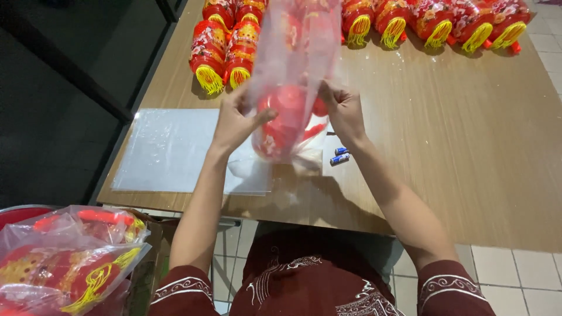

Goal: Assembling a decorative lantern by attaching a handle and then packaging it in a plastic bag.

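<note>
L hand (pixel 234 120) + R hand (pixel 344 108) grip bagged lantern (pixel 285 120) | batteries (pixel 339 155) nr | lanterns row (pixel 436 22) behind

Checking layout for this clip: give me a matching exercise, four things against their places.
Things:
1 batteries
2 bag stack
3 lantern row
4 bagged lantern

Places:
A table's far edge
B between both hands
C beside the right wrist
D flat, left of the left hand

Pairs: 1-C, 2-D, 3-A, 4-B
</note>
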